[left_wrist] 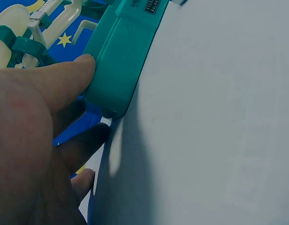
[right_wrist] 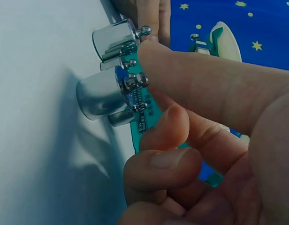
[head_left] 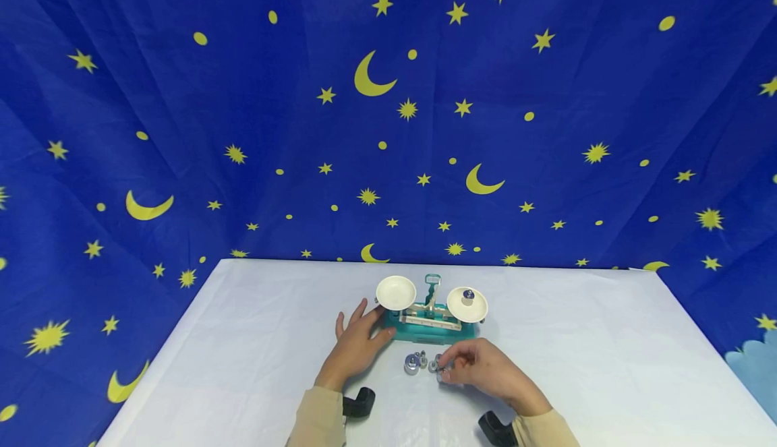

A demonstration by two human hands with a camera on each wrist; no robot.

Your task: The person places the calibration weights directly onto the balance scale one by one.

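Note:
A green balance scale (head_left: 429, 329) stands on the table, its two white pans raised. The left pan (head_left: 396, 293) holds nothing; a metal weight (head_left: 468, 297) with a knob sits in the right pan (head_left: 476, 313). My left hand (head_left: 357, 349) grips the left end of the base, thumb on the surface, other fingers spread behind. In front of the scale, several metal weights (head_left: 412, 364) stand in a group. My right hand (head_left: 485, 369) is at the rightmost large weight (right_wrist: 100, 93), one finger right behind its knob, another fingertip beside it, the rest curled.
The table (head_left: 607, 359) has a white cover. Behind it hangs a blue cloth (head_left: 419, 211) with yellow stars and moons. Black wrist mounts (head_left: 359, 403) sit by both sleeves.

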